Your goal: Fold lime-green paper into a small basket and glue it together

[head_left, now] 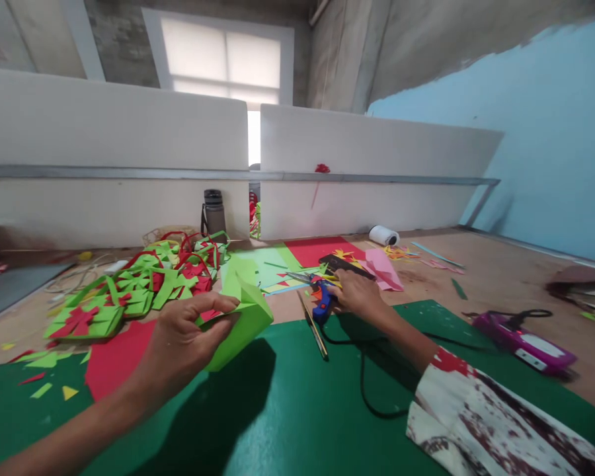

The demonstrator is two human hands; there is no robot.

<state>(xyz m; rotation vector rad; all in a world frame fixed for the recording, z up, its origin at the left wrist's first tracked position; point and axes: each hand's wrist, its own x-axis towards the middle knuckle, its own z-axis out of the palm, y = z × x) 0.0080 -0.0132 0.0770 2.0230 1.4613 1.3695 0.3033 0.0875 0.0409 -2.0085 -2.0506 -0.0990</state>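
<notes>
In my left hand (193, 337) is a light green folded paper bag (245, 324), pinched at its edge between thumb and fingers and tilted above the table. My right hand (357, 291) reaches over a cluster of tools, its fingertips at a blue glue gun (322, 307). Those fingers are partly hidden, so whether they grip anything is unclear. Yellow slim pieces show beside them. Scissor blades (297, 276) point left near the glue gun. A dark phone-like slab (350, 266) lies just behind the right hand. In front of the glue gun rests a slim gold-and-black stick (315, 330).
Several green paper bags with red bows (129, 291) are heaped at left, beside red paper (119, 357) and scraps. A dark bottle (214, 213) stands behind. A white thread spool (384, 235) and a purple power strip (525, 344) lie right. A black cord (364, 383) crosses the green mat (297, 423).
</notes>
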